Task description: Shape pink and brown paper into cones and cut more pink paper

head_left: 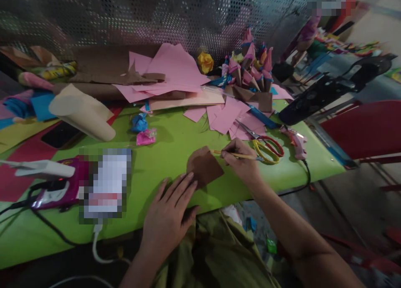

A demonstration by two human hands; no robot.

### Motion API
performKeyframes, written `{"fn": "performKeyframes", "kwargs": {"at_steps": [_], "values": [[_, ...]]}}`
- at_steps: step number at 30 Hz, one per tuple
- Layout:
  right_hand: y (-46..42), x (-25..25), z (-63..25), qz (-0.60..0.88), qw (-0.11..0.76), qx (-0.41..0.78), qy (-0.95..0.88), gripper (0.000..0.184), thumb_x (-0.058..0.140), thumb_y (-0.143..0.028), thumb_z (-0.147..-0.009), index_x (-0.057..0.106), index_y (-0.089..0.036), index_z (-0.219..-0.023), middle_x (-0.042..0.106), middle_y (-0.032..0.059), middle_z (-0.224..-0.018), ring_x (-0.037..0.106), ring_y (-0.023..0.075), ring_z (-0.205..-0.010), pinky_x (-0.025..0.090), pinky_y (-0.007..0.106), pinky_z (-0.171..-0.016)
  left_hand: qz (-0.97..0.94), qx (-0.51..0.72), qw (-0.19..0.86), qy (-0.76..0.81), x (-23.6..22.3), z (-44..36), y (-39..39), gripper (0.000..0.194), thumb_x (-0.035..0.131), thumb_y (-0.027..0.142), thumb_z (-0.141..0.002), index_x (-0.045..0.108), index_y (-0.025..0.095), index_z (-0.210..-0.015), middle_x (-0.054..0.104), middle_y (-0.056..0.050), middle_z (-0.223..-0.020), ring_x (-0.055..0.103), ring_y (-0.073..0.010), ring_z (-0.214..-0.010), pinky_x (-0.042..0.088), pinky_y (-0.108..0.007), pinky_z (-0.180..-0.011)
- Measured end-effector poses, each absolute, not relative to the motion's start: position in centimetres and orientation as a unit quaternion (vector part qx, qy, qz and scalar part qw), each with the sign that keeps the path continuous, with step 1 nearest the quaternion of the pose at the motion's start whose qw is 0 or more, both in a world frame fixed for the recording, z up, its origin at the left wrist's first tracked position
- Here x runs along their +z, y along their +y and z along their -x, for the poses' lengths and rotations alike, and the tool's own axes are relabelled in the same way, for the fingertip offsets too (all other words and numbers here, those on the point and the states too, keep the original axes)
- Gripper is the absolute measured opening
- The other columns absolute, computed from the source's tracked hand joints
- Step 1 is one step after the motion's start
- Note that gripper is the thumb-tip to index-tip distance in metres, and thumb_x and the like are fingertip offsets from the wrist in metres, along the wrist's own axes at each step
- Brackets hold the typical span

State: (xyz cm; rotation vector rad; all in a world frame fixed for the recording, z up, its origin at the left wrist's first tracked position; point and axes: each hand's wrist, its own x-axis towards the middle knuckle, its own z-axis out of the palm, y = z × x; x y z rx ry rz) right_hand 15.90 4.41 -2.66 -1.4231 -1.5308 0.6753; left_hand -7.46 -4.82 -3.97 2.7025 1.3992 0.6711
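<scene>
In the head view, the left hand [171,206] lies flat, fingertips hiding one edge of a matte brown paper piece [206,169] between both hands; the right hand [242,162] pinches a slim pencil-like stick [241,155]. Metal scissors [260,138] lie just beyond it; left of the left hand, a phone [108,183] is blurred.

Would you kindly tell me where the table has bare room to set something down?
A wide bare patch of the green table lies between the pink crumple and the brown paper, beyond the left hand; a smaller one lies right of the glue gun. Pink sheets crowd the far side; a paper roll and purple device crowd the left.
</scene>
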Motion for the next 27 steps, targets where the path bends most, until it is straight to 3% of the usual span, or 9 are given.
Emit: {"fn": "performKeyframes", "kwargs": {"at_steps": [6,10,16,21,27], "values": [[3.9,-2.7,-15.8,0.547,0.446,0.299,-0.642,0.009,0.064,-0.023,-0.078,0.059,-0.022,-0.071,0.063,-0.0018,-0.062,0.055,0.0132,-0.055,0.041,0.025,-0.052,-0.855,0.249,0.025,0.454,-4.0,7.5,-5.0,0.035,0.05,0.032,-0.099,0.065,0.017,-0.127,0.069,-0.007,-0.134,0.063,-0.0262,-0.124,0.043,-0.049,-0.11],[3.3,-2.2,-15.4,0.473,0.38,0.382,-0.697,0.01,0.067,-0.029,-0.083,0.063,-0.021,-0.078,0.067,-0.0005,-0.066,0.057,0.0128,-0.056,0.043,0.024,-0.052,-0.854,0.246,0.035,0.457,-3.8,7.3,-4.9,0.034,0.052,0.031,-0.098,0.065,0.017,-0.126,0.07,-0.007,-0.132,0.063,-0.0263,-0.122,0.044,-0.05,-0.109],[3.1,-2.2,-15.0,0.429,0.298,0.385,-0.761,0.009,0.068,-0.029,-0.086,0.066,-0.021,-0.082,0.072,0.0015,-0.074,0.063,0.0138,-0.062,0.045,0.023,-0.056,-0.85,0.238,0.047,0.467,-3.8,7.3,-5.0,0.033,0.054,0.031,-0.097,0.067,0.017,-0.123,0.073,-0.008,-0.127,0.065,-0.0274,-0.12,0.045,-0.052,-0.109],[3.2,-2.8,-15.0,0.424,0.277,0.38,-0.774,0.008,0.066,-0.03,-0.087,0.067,-0.022,-0.087,0.075,0.0018,-0.081,0.067,0.015,-0.069,0.047,0.024,-0.06,-0.85,0.232,0.062,0.469,-3.8,7.3,-5.0,0.034,0.054,0.031,-0.096,0.067,0.019,-0.125,0.072,-0.008,-0.129,0.064,-0.0275,-0.121,0.045,-0.052,-0.11],[3.2,-2.1,-15.1,0.459,0.321,0.348,-0.752,0.007,0.064,-0.027,-0.083,0.064,-0.022,-0.079,0.071,0.0002,-0.07,0.063,0.014,-0.061,0.045,0.024,-0.056,-0.852,0.23,0.065,0.466,-3.7,7.4,-5.0,0.036,0.054,0.03,-0.096,0.065,0.02,-0.129,0.07,-0.008,-0.132,0.062,-0.0267,-0.124,0.044,-0.051,-0.112]]}}
